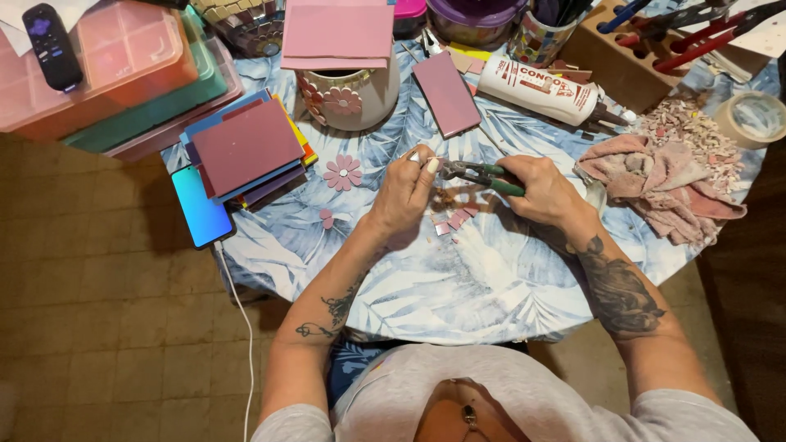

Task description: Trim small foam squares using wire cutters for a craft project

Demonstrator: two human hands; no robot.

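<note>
Nippers (483, 173) with green handles are closed in your right hand (547, 190), and their jaws meet a very small tile piece (434, 163) that your left hand (404, 194) pinches between thumb and fingertips, just above the middle of the table (458, 286). You hold both hands low over the cloth, probably so that cut chips fall in one place: small pink fragments (454, 219) already lie directly under them. Flat pink tiles (247, 146) are stacked at your left, near a phone (201, 207) on its cable, and a finished pink tile flower (343, 172) lies just beside your left hand (a pot (352, 96) with similar flowers stands behind it). The round table has a blue leaf-pattern cloth; a glue bottle (540, 90), a pink rag (659, 184) and a heap of shards (696, 131) are at your right. The floor is brown tile.
</note>
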